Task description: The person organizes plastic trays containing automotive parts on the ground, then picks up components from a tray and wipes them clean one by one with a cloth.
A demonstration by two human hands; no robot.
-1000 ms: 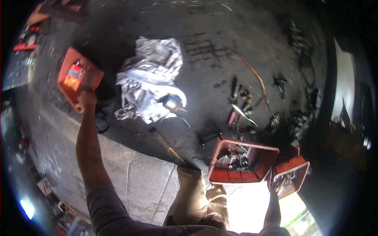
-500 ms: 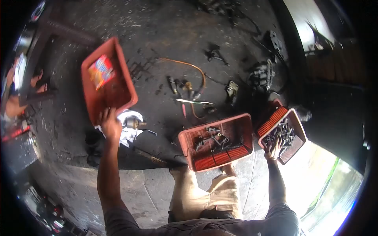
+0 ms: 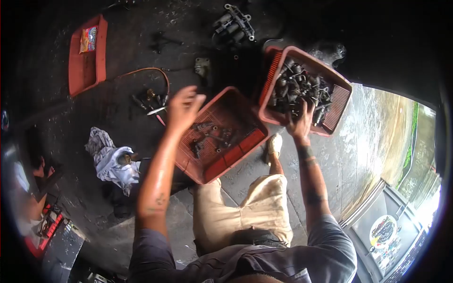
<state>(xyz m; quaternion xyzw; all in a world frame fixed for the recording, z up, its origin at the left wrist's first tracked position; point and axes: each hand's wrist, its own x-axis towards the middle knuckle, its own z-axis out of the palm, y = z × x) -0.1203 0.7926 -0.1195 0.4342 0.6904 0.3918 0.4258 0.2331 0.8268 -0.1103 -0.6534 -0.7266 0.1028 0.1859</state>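
My left hand (image 3: 185, 109) is raised over the left edge of the middle red basket (image 3: 245, 150), fingers apart and holding nothing. Several dark metal parts (image 3: 217, 137) lie on that basket's bottom. My right hand (image 3: 301, 119) reaches into the right red basket (image 3: 340, 101), its fingers among a heap of dark metal parts (image 3: 302, 85); whether it grips one is hidden. Farther off at the upper left, a red bin (image 3: 84, 70) holds a colourful packet (image 3: 88, 39).
A crumpled white cloth (image 3: 113, 162) with a metal part lies on the floor at left. Tools and an orange cable (image 3: 158, 70) lie beyond my left hand. A metal assembly (image 3: 234, 22) is at the top. A person's arm shows at the far left.
My left hand has let go of the red bin with the packet and moved right to the middle basket. My right hand stays in the right basket. The view has turned to the right.
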